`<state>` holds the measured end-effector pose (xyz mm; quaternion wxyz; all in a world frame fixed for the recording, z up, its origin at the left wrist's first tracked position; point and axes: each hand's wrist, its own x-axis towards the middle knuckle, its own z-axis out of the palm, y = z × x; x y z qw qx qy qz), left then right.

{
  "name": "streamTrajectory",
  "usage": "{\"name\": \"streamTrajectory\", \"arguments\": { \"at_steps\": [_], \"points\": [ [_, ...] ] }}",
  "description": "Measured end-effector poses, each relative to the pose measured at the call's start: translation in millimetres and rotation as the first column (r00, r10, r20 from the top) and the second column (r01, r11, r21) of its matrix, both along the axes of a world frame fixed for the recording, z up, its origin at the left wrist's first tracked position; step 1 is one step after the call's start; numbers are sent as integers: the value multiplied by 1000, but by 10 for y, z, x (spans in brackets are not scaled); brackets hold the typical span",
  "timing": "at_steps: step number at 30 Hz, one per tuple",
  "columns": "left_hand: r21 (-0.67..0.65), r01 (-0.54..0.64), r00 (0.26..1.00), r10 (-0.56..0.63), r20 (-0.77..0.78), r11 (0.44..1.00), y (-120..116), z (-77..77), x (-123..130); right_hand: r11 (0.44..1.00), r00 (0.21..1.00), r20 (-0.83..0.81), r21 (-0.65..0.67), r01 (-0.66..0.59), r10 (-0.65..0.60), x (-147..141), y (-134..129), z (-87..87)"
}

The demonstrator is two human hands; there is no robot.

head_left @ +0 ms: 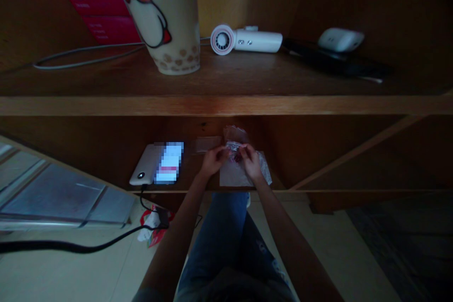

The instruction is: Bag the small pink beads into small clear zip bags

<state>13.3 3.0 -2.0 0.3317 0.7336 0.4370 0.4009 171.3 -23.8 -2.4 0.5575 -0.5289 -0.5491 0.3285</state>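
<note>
On the lower shelf, my left hand (213, 161) and my right hand (251, 164) are close together, fingers pinched on a small clear plastic bag (232, 145). A small dark red item (237, 156) shows at the bag between my fingertips; its kind is too small to make out. Beneath my hands lies a pale flat sheet (231, 178), with a crinkled clear wrapper (265, 167) at its right side. More clear bags (235, 132) lie behind my fingers. Left of them is a flat clear packet (208, 144).
A lit phone (169, 163) and a pale power bank (143, 165) with a black cable lie to the left. The upper shelf's edge (226, 105) overhangs behind my hands. On it are a bubble tea cup (166, 14), a white handheld fan (258, 41) and a white case (340, 39).
</note>
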Motion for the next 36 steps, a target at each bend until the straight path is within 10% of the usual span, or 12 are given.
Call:
{"name": "streamTrajectory", "arguments": {
  "at_steps": [36],
  "points": [
    [-12,-186,946,182,270,983,36,-42,20,996,993,91,46,-75,70,-43,1,12]
  ]
}}
